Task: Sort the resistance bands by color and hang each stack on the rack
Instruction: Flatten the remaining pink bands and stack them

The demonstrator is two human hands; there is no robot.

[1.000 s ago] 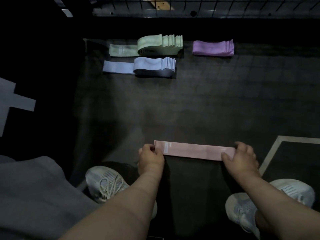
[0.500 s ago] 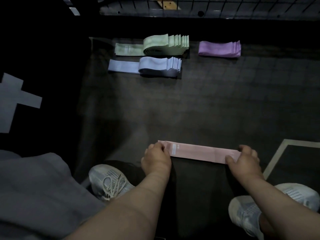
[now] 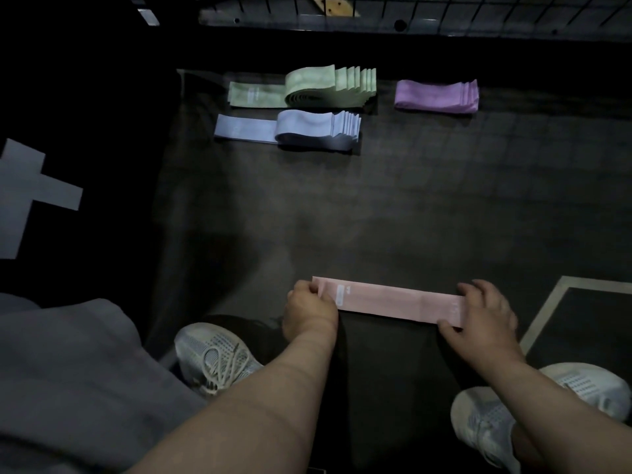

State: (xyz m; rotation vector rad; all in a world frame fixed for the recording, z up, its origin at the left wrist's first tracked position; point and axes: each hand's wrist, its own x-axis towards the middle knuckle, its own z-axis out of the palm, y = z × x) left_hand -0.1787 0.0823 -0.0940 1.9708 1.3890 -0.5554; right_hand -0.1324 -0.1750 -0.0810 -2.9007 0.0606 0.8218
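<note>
A flat pink band (image 3: 393,304) is stretched sideways low over the dark floor mat (image 3: 342,206). My left hand (image 3: 309,311) pinches its left end and my right hand (image 3: 485,313) grips its right end. Far ahead on the mat lie three sorted stacks: green bands (image 3: 328,86) at the back, pale blue bands (image 3: 314,130) just in front of them, and purple bands (image 3: 436,96) to the right. A black wire grid rack (image 3: 444,8) runs along the top edge.
My two white sneakers (image 3: 212,357) (image 3: 581,388) stand on either side of my arms. Grey cloth (image 3: 68,371) fills the lower left. Pale tape marks lie on the floor at the left (image 3: 30,189) and right (image 3: 554,302).
The view has shifted slightly; both hands keep hold of the pink band's ends, which sits a little lower and further right in view. The stacks have not moved.
</note>
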